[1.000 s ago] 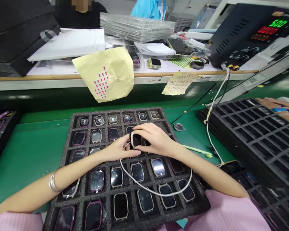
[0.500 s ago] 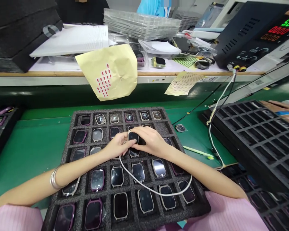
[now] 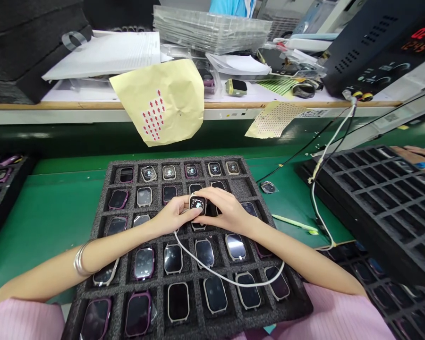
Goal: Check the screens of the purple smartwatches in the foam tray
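A smartwatch (image 3: 197, 204) without a strap, its screen lit with a watch face, is held between my two hands above a black foam tray (image 3: 237, 295). My left hand (image 3: 175, 213) grips its left side, thumb reaching over the lower screen. On its right side, my right hand (image 3: 225, 208) pinches it between thumb and fingers. A white cable (image 3: 212, 274) runs out from beneath my left hand and loops across the tray to the right; its end under the watch is hidden. Around my hands, strapless watches with silver or purple cases sit in the tray's compartments, several in the back row lit.
A power supply (image 3: 371, 52) with red digits stands on the shelf at right. Yellow sticker sheets (image 3: 163, 104) hang from the shelf edge. Another foam tray (image 3: 386, 203), with a co-worker's hand (image 3: 416, 155) at its far side, lies right. A green pen-like stick (image 3: 295, 223) rests on the green table.
The watch screen in my hands has gone from dark to a lit watch face. The power supply's red digits changed from zeros to other numbers. My hands stay almost in place.
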The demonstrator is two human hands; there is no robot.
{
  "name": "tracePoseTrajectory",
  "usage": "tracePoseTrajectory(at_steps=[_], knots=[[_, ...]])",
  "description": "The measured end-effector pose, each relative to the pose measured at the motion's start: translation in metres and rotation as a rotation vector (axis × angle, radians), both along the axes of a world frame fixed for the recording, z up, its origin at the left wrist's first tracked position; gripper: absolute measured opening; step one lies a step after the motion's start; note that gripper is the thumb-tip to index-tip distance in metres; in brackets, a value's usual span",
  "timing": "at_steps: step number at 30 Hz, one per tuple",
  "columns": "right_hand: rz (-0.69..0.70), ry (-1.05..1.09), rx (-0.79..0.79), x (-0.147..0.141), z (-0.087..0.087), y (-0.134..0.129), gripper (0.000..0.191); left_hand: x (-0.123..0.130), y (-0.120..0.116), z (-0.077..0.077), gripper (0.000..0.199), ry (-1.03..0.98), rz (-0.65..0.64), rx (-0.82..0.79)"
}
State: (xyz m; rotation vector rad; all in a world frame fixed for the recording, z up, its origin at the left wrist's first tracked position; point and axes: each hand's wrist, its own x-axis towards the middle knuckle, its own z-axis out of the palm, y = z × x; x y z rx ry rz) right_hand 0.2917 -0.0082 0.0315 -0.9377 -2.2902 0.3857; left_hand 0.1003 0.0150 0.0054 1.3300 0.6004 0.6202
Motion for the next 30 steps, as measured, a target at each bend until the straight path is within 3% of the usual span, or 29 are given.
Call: tracePoseTrajectory(at_steps=[12,22,30], knots=[[-0.031,-0.013,0.032,0.000,0.000,-0.008,0.046,-0.001,-0.001,0.004,0.035,0.077,-0.040,0.019],[-0.024,-0.028,0.107,0.003,-0.002,-0.011,0.043,-0.003,-0.004,0.001,0.030,0.181,-0.065,0.203],[-0.051,-0.032,0.082,0.004,-0.005,-0.013,0.044,-0.002,-0.005,0.003,0.028,0.199,-0.076,0.204]])
